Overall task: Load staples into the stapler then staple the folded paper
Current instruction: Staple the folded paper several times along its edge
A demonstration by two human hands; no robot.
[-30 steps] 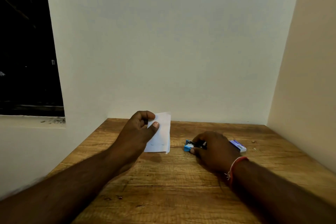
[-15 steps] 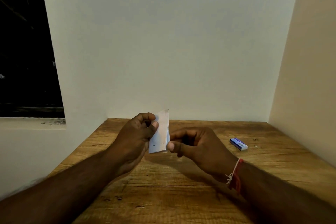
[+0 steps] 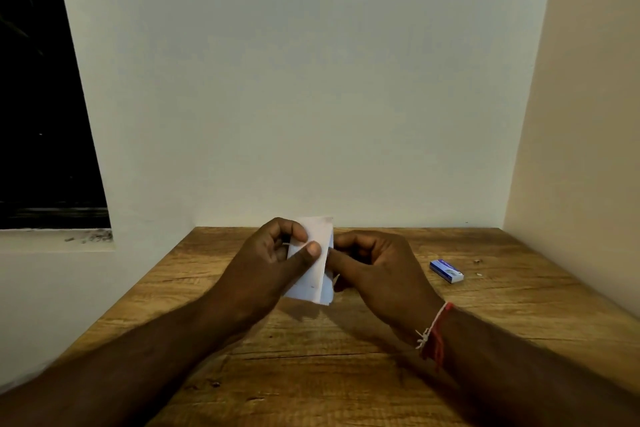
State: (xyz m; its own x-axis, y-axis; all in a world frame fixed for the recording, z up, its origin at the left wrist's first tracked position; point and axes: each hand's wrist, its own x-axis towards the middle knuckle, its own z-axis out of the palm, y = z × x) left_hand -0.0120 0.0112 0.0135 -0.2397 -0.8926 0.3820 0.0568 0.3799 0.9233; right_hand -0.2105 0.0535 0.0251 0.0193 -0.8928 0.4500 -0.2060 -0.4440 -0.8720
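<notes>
We pinched the folded paper (image 3: 313, 282) upright above the surface (image 3: 346, 374) in our left hand (image 3: 266, 267), thumb on its near face, fingers behind. Our right hand (image 3: 377, 270) sat curled against the paper's right edge. Whether it gripped the stapler we could not tell, as none showed. The staple box (image 3: 446, 270) lay well apart to the right. To staple well, we judged, the layers should stay aligned, the edge seated deep, then one firm squeeze.

r hand (image 3: 377, 270) left the table (image 3: 519, 322) w/ the stapler, now up at right edge of folded paper (image 3: 313, 263), thumb touching it; stapler hidden in curled fingers.
</notes>
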